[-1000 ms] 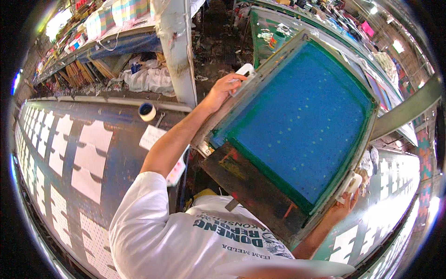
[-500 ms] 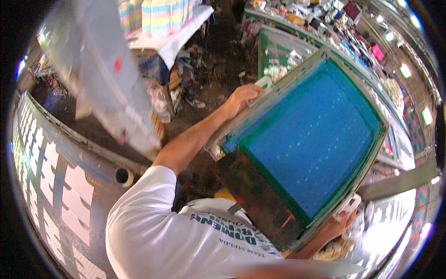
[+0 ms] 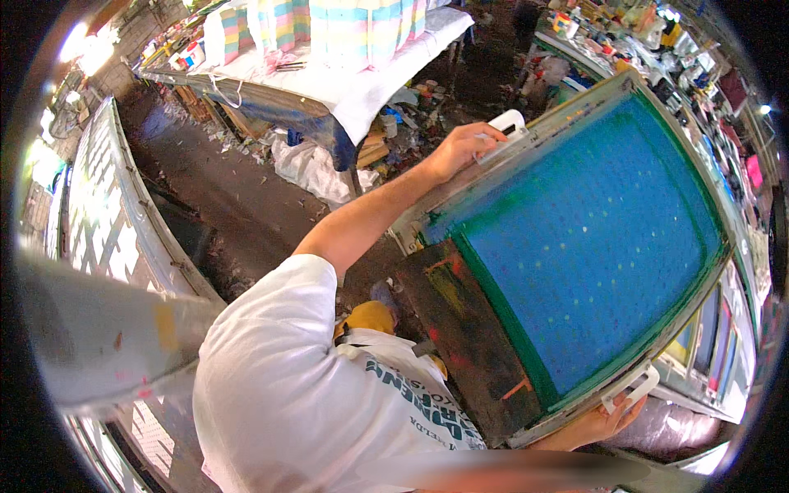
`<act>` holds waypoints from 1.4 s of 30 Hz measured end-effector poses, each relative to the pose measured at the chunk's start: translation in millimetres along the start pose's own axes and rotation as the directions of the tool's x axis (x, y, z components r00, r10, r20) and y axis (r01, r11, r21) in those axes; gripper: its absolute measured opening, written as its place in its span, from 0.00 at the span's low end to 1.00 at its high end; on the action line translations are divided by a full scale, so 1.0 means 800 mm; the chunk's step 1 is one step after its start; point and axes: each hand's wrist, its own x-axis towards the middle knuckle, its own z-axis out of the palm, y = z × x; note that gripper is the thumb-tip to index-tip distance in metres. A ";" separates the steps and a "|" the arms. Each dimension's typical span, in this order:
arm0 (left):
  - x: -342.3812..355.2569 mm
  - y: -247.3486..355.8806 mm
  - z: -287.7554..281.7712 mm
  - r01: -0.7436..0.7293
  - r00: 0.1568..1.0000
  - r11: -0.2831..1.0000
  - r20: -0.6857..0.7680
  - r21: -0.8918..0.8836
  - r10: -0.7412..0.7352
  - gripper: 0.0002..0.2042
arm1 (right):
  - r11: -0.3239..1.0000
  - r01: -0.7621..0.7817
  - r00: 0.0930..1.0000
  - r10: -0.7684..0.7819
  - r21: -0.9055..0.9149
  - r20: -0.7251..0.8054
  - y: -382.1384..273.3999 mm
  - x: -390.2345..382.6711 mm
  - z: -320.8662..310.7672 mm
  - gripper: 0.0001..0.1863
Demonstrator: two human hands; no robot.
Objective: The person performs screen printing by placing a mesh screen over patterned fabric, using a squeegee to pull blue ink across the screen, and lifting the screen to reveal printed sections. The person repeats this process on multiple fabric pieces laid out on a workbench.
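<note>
Screen (image 3: 592,246) with blue mesh and a green border is held up between two bare hands, in front of the body and toward the right, its length slanting from near left to far right. The left hand (image 3: 466,149) is clasped around the white left handle (image 3: 509,123) on the far left side of the frame. The right hand (image 3: 608,423) grasps the white right handle (image 3: 639,386) on the near right side — part of its fingers is hidden by the handle. A dark board (image 3: 472,345), streaked with red and yellow, spans the near end of the frame, close to the white shirt (image 3: 271,370). A bit of yellow cloth (image 3: 367,319) shows below the shirt.

Far left stands a table (image 3: 370,103) with a white cover, carrying pastel striped stacks (image 3: 366,33); a white sack (image 3: 308,171) lies beneath it. Along the left runs a long table (image 3: 107,189) with white pieces on it, and a grey beam (image 3: 115,333) cuts across nearer — just beside the shirt. A bright pink item (image 3: 754,172) shows at the far right.
</note>
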 end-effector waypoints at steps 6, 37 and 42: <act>0.047 0.072 -0.201 -0.096 0.993 0.994 -0.079 -0.048 0.092 0.18 | 0.992 -0.077 0.992 0.066 0.096 0.111 0.033 -0.007 0.189 0.28; -0.453 0.577 -0.243 -0.003 -0.054 0.739 -0.739 0.673 0.672 0.22 | 0.655 -0.752 0.003 -0.103 0.070 0.995 -0.144 -0.201 1.034 0.24; -0.454 0.593 -0.184 0.001 -0.184 0.740 -0.728 0.672 0.661 0.21 | 0.677 -0.733 -0.089 -0.196 0.069 0.977 -0.176 -0.210 1.042 0.26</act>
